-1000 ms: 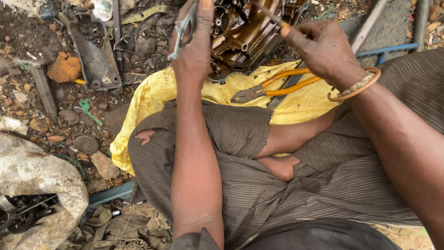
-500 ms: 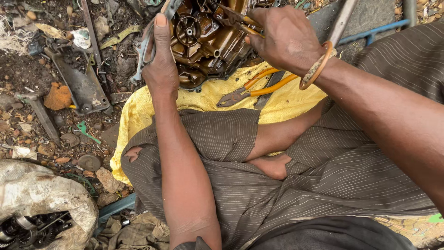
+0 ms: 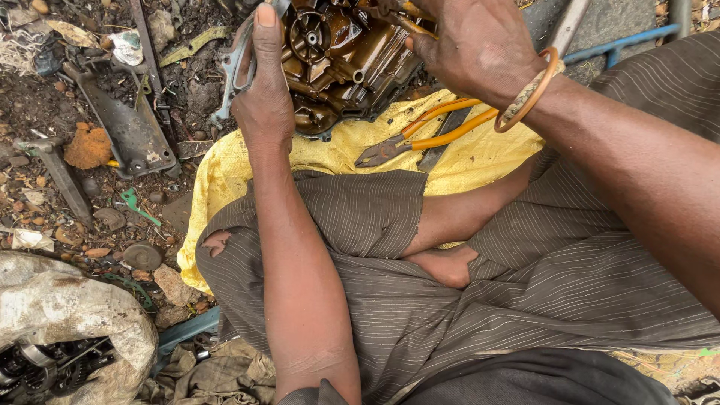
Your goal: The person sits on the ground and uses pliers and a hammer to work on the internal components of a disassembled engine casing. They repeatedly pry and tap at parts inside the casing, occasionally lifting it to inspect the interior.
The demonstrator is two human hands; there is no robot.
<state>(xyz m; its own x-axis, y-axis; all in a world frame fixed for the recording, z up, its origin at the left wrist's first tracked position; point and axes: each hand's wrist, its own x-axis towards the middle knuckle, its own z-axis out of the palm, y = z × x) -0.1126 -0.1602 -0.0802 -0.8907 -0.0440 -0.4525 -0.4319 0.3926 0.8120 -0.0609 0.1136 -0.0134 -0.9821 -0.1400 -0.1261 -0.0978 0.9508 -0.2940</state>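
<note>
An oily brown engine casing lies at the top of the view on a yellow cloth. My left hand grips the casing's left edge, thumb stretched upward along it. My right hand, with an orange bangle on the wrist, is closed on a thin tool with a yellowish handle that reaches into the casing; its tip is hidden. Orange-handled pliers rest on the cloth just below the casing, under my right wrist.
I sit cross-legged in striped trousers. Dirt ground at the left carries scrap: a flat grey metal bracket, a rusty lump, stones. A dirty white sack with gear parts sits bottom left. A blue bar crosses top right.
The view has shifted so the casing and both hands sit lower and larger in frame. My left hand stays on the casing's edge; my right hand has moved left over the casing.
</note>
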